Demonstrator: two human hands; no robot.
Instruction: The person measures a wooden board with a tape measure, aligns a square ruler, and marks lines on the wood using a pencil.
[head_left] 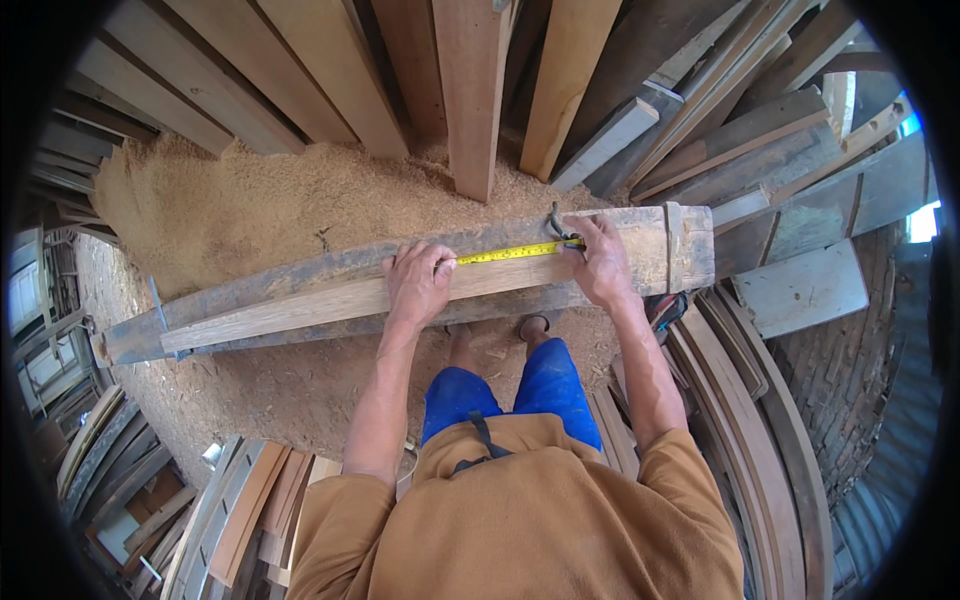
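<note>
A yellow tape measure (510, 253) is stretched along a pale wooden plank (290, 312), which lies lengthwise on a long, worn workbench (240, 272). My left hand (418, 280) rests on the plank, its thumb and fingers closed at the left end of the visible blade. At the other end, my right hand (600, 262) is closed round the dark part of the tape measure, mostly hidden by the fingers. A dark bent metal piece (556, 220) stands up beside the right fingers. Beyond that hand, a wooden crosspiece (674, 245) lies across the bench.
Sawdust (230, 205) is heaped behind the bench. Upright planks (470, 90) lean along the far side. Curved boards (745, 440) are stacked at my right, and more timber (245, 510) stands at lower left. A blue metal bar (160, 312) crosses the bench's left end.
</note>
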